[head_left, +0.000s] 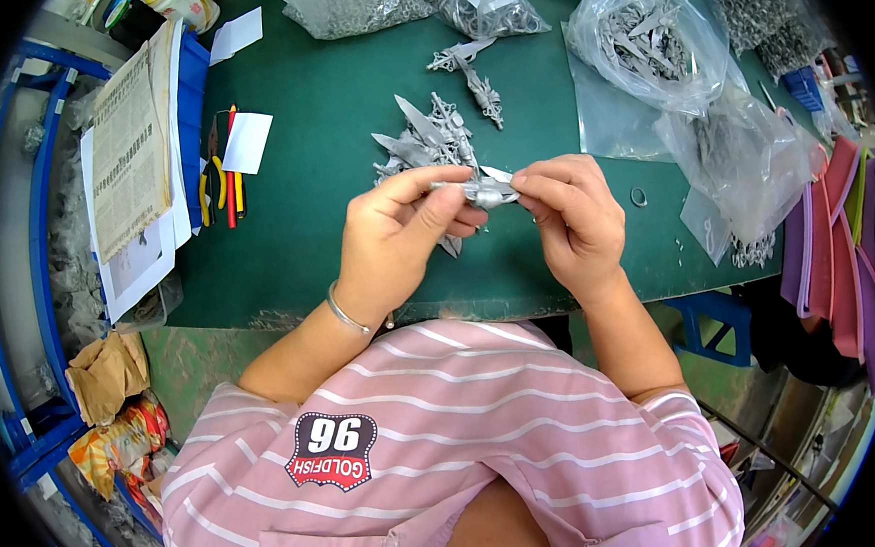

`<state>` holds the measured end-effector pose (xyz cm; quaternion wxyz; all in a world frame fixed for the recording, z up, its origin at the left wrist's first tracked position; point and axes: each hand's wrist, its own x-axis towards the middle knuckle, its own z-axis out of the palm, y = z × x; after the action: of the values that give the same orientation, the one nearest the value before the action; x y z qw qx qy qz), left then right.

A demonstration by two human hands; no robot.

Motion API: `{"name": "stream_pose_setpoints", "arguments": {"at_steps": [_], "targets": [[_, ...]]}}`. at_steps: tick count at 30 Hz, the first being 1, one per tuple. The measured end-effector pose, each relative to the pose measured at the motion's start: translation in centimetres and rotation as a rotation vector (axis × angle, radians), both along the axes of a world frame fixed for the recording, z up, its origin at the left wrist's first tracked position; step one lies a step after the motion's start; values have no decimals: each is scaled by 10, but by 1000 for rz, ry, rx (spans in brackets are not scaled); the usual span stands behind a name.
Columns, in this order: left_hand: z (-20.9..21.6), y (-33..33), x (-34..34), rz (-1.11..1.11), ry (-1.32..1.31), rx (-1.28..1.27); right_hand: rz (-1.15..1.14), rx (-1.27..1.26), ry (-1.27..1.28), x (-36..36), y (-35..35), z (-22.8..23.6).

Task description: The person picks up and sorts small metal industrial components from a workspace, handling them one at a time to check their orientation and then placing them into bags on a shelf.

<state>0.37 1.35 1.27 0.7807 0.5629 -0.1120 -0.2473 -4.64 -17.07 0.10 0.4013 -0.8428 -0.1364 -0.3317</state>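
Both my hands meet over the green table [304, 221] and pinch one small grey metal part [486, 192] between them. My left hand [400, 236] grips its left end with thumb and fingers; a thin bangle circles that wrist. My right hand [572, 215] holds the right end, where a pale pointed tip sticks out. Just behind my hands lies a small heap of similar grey winged parts [427, 139]. Another single grey part [481, 88] lies farther back.
Clear plastic bags of grey parts [649, 45] sit at the back and right. Pliers and red and yellow tools [223, 176] lie left beside white paper slips and a stack of papers [135, 152]. A small ring [639, 197] rests to the right. Coloured foam sheets [841, 239] stand far right.
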Motion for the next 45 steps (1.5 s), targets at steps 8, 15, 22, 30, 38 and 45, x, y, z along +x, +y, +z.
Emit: {"name": "stream_pose_setpoints", "arguments": {"at_steps": [8,15,22,30,38,45], "targets": [[-5,-4,4,97,136,-95,-35,794,242,-11,11,8],[-13,-1,10,-231,864,-540,362,13,36,-3,12,21],[-17,5,10,-48,473,-329,-120,-245,414,9,-21,-12],[-10,17,13,-38,42,-354,-158,-96,570,11,-21,2],[-6,2,9,-19,249,-147,-82,5,-42,-3,2,11],[-16,0,5,67,350,-266,57,7,13,-13,19,-3]]}}
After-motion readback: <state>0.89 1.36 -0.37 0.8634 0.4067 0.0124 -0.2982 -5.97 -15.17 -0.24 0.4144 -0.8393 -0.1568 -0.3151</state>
